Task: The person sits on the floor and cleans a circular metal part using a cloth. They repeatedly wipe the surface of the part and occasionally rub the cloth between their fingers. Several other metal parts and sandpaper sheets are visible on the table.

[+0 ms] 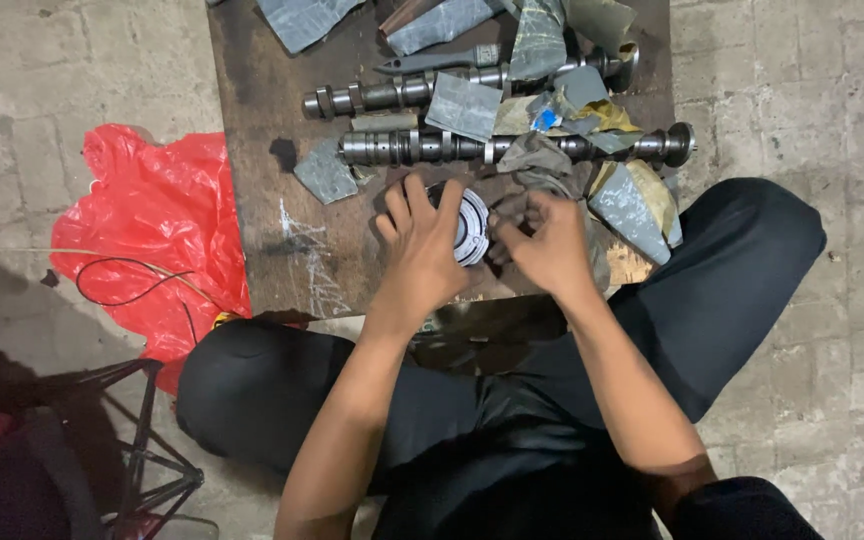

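A round metal part [472,225] with concentric rings lies on the dark wooden board [262,120]. My left hand [420,250] is spread over its left side, holding it down. My right hand [550,245] has its fingers pinched together at the part's right edge, on a piece of grey sandpaper [542,165]. Beyond my hands lie two metal camshafts, one near [422,147] and one farther back [382,95], both partly covered by sandpaper scraps.
Several grey sandpaper pieces [324,172] are scattered over the board. A red plastic bag [157,215] with a black wire [127,280] lies on the paved floor at left. A black metal stand [142,450] is at lower left. My crossed legs in dark trousers [732,270] frame the board.
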